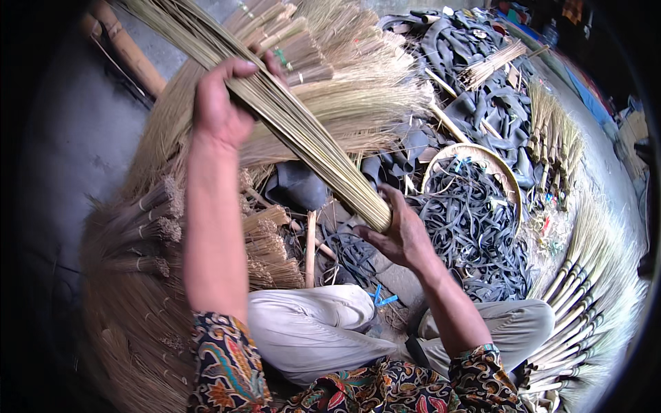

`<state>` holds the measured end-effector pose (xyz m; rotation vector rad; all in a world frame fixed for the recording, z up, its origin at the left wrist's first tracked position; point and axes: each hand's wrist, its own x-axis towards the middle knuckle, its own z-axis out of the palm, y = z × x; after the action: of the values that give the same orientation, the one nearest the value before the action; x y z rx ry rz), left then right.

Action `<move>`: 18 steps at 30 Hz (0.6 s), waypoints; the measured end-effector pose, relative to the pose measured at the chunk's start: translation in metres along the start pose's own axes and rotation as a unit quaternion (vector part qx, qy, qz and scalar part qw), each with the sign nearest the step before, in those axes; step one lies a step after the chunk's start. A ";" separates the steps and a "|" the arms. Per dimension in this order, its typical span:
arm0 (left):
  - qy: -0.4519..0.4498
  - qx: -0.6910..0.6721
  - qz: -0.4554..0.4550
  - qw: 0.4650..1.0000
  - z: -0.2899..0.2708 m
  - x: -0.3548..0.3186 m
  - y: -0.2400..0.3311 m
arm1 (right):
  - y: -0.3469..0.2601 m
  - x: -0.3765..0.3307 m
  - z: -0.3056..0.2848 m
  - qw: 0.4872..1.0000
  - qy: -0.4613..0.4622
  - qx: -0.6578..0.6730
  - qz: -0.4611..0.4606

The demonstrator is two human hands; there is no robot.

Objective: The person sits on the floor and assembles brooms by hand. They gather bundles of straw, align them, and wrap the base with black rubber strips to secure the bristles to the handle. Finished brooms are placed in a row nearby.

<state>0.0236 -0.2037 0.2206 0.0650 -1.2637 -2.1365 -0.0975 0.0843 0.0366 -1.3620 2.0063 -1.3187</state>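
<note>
A long bundle of dry broom grass stalks (303, 134) slants across the view from the upper left down to the middle. My left hand (224, 103) is wrapped round it from below, partway along. At its lower, blunt end my right hand (399, 230) cups the cut stalk ends, thumb on the near side and fingers on the far side. The bundle is held in the air above my lap, and its upper end runs out of view at the top left.
Tied grass bundles (344, 89) pile up behind, with more bundles (144, 255) at left. A round basket rim (516, 182) surrounds black rubber strips (475, 220). Rubber sheets (492, 110) heap farther back. Finished hand brooms (571, 296) lie fanned at right. A bamboo pole (134, 55) lies upper left.
</note>
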 end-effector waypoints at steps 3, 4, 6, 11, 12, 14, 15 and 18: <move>0.033 -0.042 0.058 0.997 0.020 -0.030 -0.045 | 0.003 -0.023 0.004 0.999 -0.012 -0.021 0.040; 0.032 -0.051 0.085 0.995 0.026 -0.036 -0.063 | 0.005 -0.033 0.004 0.997 -0.016 -0.044 0.060; 0.139 0.058 0.024 0.988 0.031 -0.042 -0.087 | 0.012 -0.055 -0.002 0.991 -0.079 -0.016 0.109; 0.237 0.069 0.036 0.968 0.044 -0.045 -0.130 | 0.020 -0.083 -0.003 0.993 -0.050 -0.025 0.105; 0.219 0.063 0.044 0.973 0.047 -0.045 -0.133 | 0.020 -0.085 -0.004 0.991 -0.055 -0.022 0.121; 0.215 0.057 0.032 0.975 0.054 -0.045 -0.137 | 0.019 -0.087 -0.008 0.987 -0.065 -0.021 0.147; 0.202 0.052 0.035 0.977 0.057 -0.045 -0.139 | 0.019 -0.088 -0.011 0.985 -0.071 -0.024 0.155; 0.203 0.091 0.016 0.975 0.066 -0.045 -0.138 | 0.014 -0.092 -0.013 0.983 -0.075 -0.025 0.163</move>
<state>-0.0328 -0.0831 0.1332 0.5290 -1.1954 -1.8512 -0.0716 0.1721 0.0137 -1.0593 2.0620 -0.9950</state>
